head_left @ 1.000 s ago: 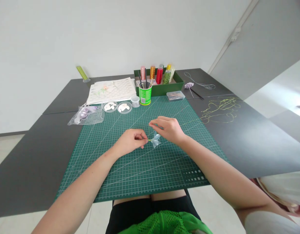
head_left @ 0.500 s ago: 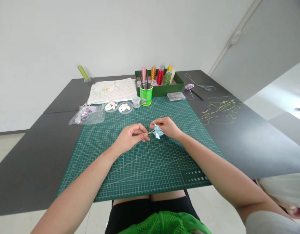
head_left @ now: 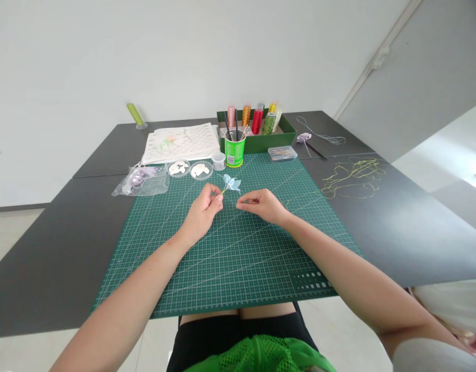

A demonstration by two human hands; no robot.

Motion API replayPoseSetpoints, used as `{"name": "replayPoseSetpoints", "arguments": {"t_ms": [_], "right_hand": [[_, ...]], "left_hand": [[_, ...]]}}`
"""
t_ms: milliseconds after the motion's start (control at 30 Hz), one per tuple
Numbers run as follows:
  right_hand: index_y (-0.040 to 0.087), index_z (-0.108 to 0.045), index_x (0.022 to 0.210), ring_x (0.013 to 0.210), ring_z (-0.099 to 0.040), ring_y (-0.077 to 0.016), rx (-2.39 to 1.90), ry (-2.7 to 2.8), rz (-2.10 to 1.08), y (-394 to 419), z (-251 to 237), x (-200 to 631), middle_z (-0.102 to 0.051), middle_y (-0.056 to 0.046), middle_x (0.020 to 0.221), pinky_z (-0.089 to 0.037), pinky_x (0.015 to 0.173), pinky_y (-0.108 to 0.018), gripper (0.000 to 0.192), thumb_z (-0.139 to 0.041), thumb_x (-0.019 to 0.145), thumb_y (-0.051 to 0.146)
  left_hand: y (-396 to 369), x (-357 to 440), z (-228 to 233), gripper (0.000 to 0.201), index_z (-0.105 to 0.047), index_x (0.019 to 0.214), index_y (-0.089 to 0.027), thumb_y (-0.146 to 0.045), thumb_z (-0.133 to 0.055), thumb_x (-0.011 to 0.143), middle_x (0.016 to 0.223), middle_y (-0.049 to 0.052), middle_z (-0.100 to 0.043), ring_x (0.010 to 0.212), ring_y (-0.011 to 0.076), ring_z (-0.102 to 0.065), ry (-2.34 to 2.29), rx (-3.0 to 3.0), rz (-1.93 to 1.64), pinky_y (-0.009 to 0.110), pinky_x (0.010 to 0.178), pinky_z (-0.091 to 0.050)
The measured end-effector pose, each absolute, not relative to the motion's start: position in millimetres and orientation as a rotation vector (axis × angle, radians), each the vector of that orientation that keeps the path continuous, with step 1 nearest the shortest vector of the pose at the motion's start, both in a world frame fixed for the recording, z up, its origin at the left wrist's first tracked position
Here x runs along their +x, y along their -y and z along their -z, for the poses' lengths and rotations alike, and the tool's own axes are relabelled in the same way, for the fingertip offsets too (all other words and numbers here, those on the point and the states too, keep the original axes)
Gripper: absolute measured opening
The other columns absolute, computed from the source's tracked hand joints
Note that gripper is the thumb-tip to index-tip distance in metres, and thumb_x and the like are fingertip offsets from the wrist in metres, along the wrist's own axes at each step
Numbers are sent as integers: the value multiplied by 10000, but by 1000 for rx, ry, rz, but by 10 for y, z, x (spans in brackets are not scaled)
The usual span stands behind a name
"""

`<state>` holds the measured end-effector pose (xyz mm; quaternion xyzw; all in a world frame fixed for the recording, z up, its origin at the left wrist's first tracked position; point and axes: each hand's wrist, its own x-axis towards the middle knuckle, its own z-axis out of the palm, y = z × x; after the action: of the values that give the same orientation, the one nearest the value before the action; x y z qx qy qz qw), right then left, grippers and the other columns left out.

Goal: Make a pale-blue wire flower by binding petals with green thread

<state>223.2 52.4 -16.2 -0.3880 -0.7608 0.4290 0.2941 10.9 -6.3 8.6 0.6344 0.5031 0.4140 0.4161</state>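
My left hand (head_left: 204, 207) pinches the thin green stem of a pale blue artificial flower (head_left: 232, 183) between thumb and fingers. The flower's petals point up and to the right, above the green cutting mat (head_left: 207, 274). Just right of the flower, apart from it, my right hand (head_left: 260, 203) is closed in a pinch. What lies between its fingertips is too small to make out. Yellow-green thread (head_left: 354, 173) lies in loose tangles on the dark table at the right, and a faint strand reaches over the mat towards my right wrist.
Behind the hands stand a green can (head_left: 234, 153) with brushes and sticks, two dishes of white pieces (head_left: 201, 170), and a green box (head_left: 269, 142) of thread spools. A plastic bag (head_left: 141, 182) lies left; a clear case (head_left: 282, 153) and purple flower (head_left: 303, 137) lie right.
The blue flower has moved up and left with my left hand and now tilts upward. My right hand, earlier right at the petals, is now apart from them.
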Motion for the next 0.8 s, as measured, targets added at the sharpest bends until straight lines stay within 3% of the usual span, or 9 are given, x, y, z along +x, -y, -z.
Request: {"name": "replayPoseSetpoints", "arguments": {"t_ms": [233,633,800], "right_hand": [[151,-784,835,489,-270,-66,-964,2033,-1111,-420,105,2188,-328,86,508,-272,506,-236,263,-704,846,401],[164,-797,872,508,-337,-78,-891,2072,-949,-281,-26,2172,-380,64,535,-317,522,-233,256,-681,888,392],[164,-779,851,507,-322,-78,-863,2066,-864,-260,-94,2194,-326,74,531,-322,537,-236,223,-677,896,357]], "left_hand": [[34,50,-68,148,-467,905,-230,-366,-489,958,604,-73,-417,491,106,-368,-1432,1549,-1069,244,502,-282],[28,53,-89,118,-478,865,-233,-321,-485,941,550,-79,-391,471,118,-362,-1527,1569,-1075,251,499,-275],[24,73,-134,108,-505,851,-231,-290,-495,941,550,-70,-469,477,133,-426,-1608,1684,-940,263,514,-283]]}}
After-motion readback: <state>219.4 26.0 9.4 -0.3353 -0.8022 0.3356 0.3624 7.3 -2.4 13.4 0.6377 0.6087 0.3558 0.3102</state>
